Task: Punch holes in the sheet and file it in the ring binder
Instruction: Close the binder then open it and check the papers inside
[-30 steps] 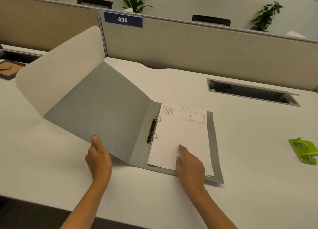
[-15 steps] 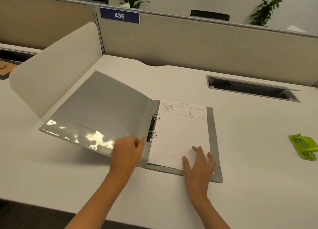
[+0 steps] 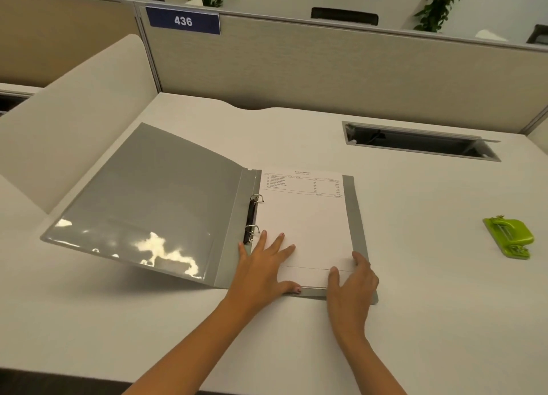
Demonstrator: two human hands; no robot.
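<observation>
Head camera looks forward and down, close over the desk (image 3: pixel 415 290).

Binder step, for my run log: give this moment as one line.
sheet: on binder rings | left hand: flat on sheet | right hand: at sheet corner | punch: aside, right

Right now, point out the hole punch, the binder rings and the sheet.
hole punch (image 3: pixel 510 236), head view, on its green top lever.
binder rings (image 3: pixel 253 229), head view, on the nearer metal ring.
sheet (image 3: pixel 308 225), head view, on its blank middle.
</observation>
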